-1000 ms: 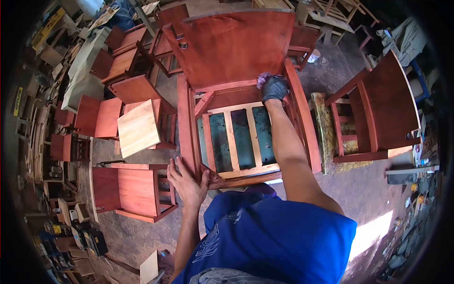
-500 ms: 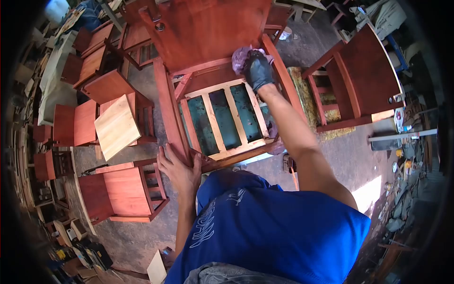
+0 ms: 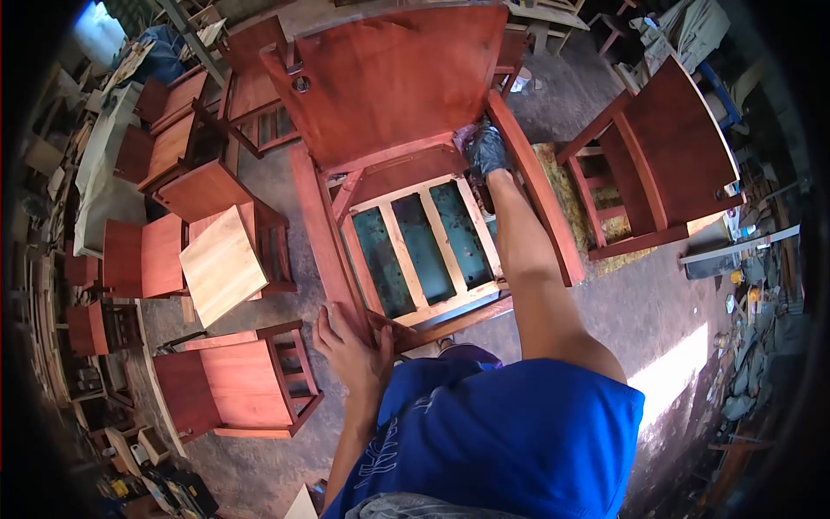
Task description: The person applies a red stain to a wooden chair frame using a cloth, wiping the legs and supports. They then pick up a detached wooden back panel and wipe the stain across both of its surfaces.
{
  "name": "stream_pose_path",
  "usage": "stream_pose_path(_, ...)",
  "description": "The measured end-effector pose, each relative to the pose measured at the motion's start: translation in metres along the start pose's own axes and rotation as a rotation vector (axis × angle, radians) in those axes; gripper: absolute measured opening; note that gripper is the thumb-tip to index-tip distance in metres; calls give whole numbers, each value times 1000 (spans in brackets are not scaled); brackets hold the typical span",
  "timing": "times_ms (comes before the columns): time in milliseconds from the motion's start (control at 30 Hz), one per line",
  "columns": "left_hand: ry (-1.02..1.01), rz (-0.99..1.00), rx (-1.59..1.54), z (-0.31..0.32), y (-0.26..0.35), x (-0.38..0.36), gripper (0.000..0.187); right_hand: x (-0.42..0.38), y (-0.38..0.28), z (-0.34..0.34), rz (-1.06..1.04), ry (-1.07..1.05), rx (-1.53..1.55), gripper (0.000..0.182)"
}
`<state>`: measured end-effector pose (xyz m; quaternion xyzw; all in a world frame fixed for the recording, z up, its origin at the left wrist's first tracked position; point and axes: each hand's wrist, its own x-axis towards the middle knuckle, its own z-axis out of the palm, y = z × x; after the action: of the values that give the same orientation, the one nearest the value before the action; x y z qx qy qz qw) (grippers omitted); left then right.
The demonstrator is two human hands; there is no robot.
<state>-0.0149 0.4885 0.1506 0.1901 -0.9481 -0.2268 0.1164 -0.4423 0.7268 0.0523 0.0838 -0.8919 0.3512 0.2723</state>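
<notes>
A reddish-brown wooden chair (image 3: pixel 398 86) stands before me, with a broad back, two flat armrests and an open slatted seat frame (image 3: pixel 421 251). My right hand (image 3: pixel 487 154), in a dark glove, is closed on a purple rag (image 3: pixel 465 138). It presses down inside the far right corner, where the back meets the right armrest (image 3: pixel 540 195). My right fingers are partly hidden. My bare left hand (image 3: pixel 356 353) rests against the near end of the left armrest (image 3: pixel 328 233), fingers spread and thumb apart on the front corner.
Several reddish chairs stand on the left, one with a pale board (image 3: pixel 223 266) across it. Another chair (image 3: pixel 674 156) lies tipped at the right on a stained mat (image 3: pixel 553 173). A metal bar (image 3: pixel 743 245) juts in from the right, beside cluttered shelving.
My right hand and the rag have moved deeper into the far right corner. My left hand stays at the armrest's near end. The view has shifted slightly.
</notes>
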Motion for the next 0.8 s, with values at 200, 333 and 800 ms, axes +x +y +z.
stream_pose_path(200, 0, 13, -41, -2, 0, 2, 91, -23, -5, -12, 56, -107, -319, 63)
stream_pose_path(333, 21, 40, -41, -4, 3, 3, 87, -33, -30, -21, 138, 106, -307, 37)
stream_pose_path(800, 39, 48, 4, 3, 5, 3, 87, -20, -23, -5, 103, -131, -453, 21)
